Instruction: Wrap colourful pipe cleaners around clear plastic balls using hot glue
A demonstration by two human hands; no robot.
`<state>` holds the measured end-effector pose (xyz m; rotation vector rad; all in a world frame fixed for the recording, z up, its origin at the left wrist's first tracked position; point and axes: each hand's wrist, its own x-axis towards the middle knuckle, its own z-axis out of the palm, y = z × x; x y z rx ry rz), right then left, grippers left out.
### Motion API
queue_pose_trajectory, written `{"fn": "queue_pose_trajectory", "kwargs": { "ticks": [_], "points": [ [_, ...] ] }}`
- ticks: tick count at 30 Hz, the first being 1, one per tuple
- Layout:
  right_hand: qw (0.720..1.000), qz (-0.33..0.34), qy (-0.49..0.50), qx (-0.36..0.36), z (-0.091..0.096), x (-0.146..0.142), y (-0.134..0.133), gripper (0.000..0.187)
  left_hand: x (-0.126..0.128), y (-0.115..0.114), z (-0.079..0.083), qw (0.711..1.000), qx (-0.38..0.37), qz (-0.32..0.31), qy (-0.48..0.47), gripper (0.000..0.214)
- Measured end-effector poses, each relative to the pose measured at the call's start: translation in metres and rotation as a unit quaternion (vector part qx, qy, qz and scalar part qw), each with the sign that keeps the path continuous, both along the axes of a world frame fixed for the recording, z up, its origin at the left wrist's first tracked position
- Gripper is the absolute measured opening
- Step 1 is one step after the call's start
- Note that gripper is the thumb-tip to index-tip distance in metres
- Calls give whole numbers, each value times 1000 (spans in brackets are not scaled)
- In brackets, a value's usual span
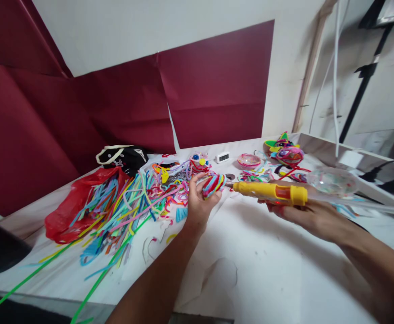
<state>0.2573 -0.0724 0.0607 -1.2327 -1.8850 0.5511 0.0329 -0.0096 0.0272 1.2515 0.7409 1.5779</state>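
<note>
My left hand [199, 202] is closed around a small rounded craft piece [213, 186] striped in red, blue, white and yellow, which looks wound with pipe cleaners. From the right, my right hand [305, 216] grips a yellow glue gun [271, 191], with a small red light showing on its underside. The gun's nozzle points left, right by the striped piece; whether the two touch I cannot tell. A clear glue stick seems to run out of the back of the gun. Behind my left hand sits a colourful decorated ball [199, 162] with blue and yellow parts.
Loose pipe cleaners [132, 202] spill from a red plastic bag [69, 220] on the left. A black pouch [124, 158], a small white digital display [222, 157], a clear bowl [249, 160] and a finished-looking colourful figure [286, 150] stand along the back. A clear dome [332, 181] lies at right.
</note>
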Motion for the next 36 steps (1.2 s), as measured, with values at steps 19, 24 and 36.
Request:
{"fn": "queue_pose_trajectory", "kwargs": {
  "ticks": [19, 24, 36],
  "points": [
    [989, 15, 57, -136, -10, 12, 10, 29, -2, -2, 1, 999, 17, -26, 18, 64],
    [983, -5, 59, -176, -10, 14, 11, 29, -1, -4, 2, 999, 18, -31, 20, 63],
    [973, 54, 105, -201, -3, 18, 14, 22, -3, -4, 2, 997, 18, -68, 25, 66]
  ]
}}
